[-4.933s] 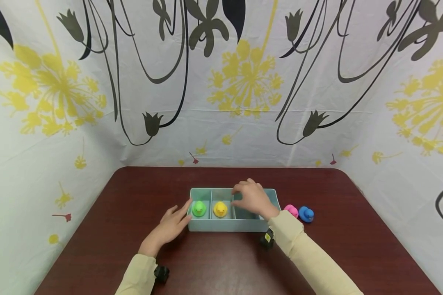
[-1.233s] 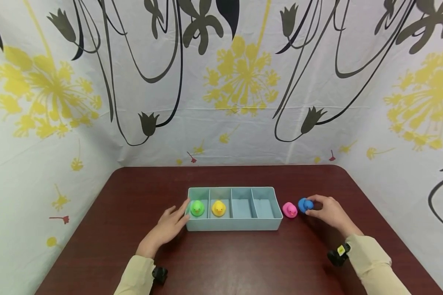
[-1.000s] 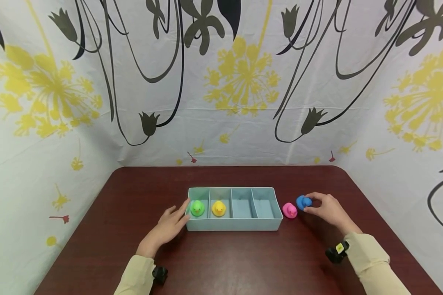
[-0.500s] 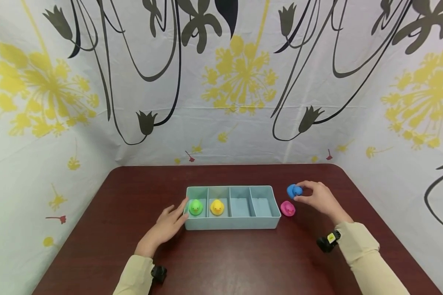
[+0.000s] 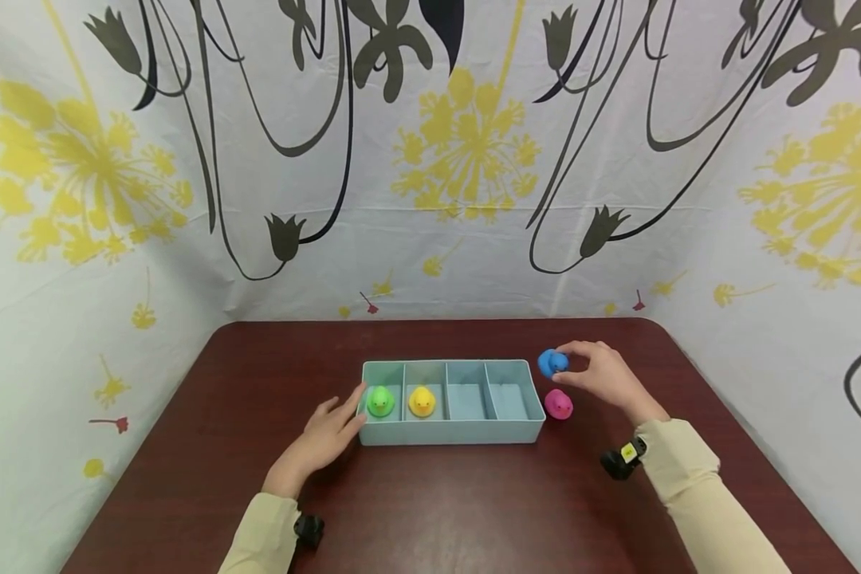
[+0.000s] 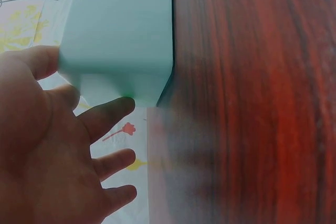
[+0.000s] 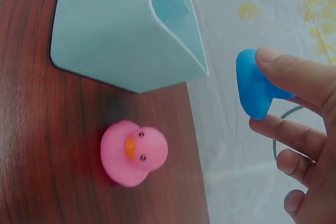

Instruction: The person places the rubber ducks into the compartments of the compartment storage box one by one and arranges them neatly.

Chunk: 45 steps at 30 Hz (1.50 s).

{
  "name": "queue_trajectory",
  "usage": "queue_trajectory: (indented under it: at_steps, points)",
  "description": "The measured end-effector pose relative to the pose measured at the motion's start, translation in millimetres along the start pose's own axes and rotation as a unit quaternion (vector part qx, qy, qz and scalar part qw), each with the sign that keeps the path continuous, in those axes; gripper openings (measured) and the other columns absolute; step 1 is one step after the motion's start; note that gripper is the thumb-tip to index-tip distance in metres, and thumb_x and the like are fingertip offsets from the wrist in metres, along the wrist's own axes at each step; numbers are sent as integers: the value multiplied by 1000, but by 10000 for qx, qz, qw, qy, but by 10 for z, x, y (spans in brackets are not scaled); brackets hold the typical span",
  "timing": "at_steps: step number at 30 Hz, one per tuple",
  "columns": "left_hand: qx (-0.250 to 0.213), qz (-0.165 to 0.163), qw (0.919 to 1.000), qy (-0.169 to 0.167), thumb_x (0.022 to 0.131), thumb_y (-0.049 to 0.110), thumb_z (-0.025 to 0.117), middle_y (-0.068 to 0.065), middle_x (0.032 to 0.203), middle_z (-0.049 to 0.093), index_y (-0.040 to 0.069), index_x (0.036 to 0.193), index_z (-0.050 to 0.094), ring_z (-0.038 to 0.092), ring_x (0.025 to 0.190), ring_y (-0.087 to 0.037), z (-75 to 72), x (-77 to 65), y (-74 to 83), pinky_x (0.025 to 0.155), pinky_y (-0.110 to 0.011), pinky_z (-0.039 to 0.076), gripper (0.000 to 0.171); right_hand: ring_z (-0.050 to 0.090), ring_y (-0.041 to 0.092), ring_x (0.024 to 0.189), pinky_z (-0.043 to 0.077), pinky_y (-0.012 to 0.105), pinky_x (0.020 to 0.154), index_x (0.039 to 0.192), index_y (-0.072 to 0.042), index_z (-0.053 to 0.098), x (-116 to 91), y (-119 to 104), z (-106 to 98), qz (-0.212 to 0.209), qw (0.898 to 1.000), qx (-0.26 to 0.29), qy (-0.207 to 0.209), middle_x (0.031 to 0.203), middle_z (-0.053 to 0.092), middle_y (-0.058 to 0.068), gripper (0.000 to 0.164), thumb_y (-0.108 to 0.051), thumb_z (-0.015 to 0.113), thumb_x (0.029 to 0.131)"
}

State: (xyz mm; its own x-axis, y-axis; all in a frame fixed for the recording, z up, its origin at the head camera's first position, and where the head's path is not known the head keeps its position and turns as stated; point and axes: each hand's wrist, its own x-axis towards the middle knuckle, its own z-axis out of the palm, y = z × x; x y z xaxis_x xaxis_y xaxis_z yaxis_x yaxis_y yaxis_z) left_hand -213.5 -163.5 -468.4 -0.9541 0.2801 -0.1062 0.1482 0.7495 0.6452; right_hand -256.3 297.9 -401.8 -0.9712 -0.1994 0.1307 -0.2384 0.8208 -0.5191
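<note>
Pinching the blue duck (image 5: 551, 363) between thumb and fingertips, the person's right hand (image 5: 606, 379) holds it raised above the table (image 5: 452, 510), just beyond the right end of the pale green tray (image 5: 452, 433) and farther back than the pink duck (image 5: 558, 404), which sits on the table just beside that end. The left hand (image 5: 319, 438), its fingers spread and uncurled, touches the tray's left end, where the green duck (image 5: 380, 402) sits in the leftmost compartment and the yellow duck (image 5: 422, 402) in the next.

Fingers (image 7: 294, 74) pinch a blue toy (image 7: 254, 86) near a box (image 7: 107, 35) and pink duck (image 7: 132, 160)
</note>
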Motion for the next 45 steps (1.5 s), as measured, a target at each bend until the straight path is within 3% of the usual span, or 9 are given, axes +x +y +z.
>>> queue_trajectory:
  at_steps: [6,13,27,45]
  points:
    - [49,30,10000,22,102,41,39,-10,152,37,29,155,13,16,143,-44,-5,-1,3,105,-69,22,59,47,36,112,43,57,89,119,-9,65,52,-148,45,-198,9997,111,-11,120,62,16,50,-38,77,79]
    - [19,30,10000,22,103,39,40,-8,152,38,30,154,13,16,143,-44,2,5,1,105,-69,21,59,50,32,105,47,48,81,117,-10,67,108,-292,137,-402,9991,74,-78,116,66,12,46,-33,78,79]
    - [34,-5,10000,34,103,38,40,-9,152,37,30,154,14,16,143,-44,-14,1,11,105,-69,21,58,50,27,96,43,34,73,112,-9,70,192,-581,349,-704,9973,182,-102,104,69,7,43,-27,82,75]
    - [-7,-110,9999,-32,102,42,39,-9,153,36,33,154,13,16,143,-43,-13,0,7,105,-69,21,59,50,23,98,45,37,79,107,-13,72,289,-852,636,-829,9951,317,-427,97,64,-1,35,-27,82,76]
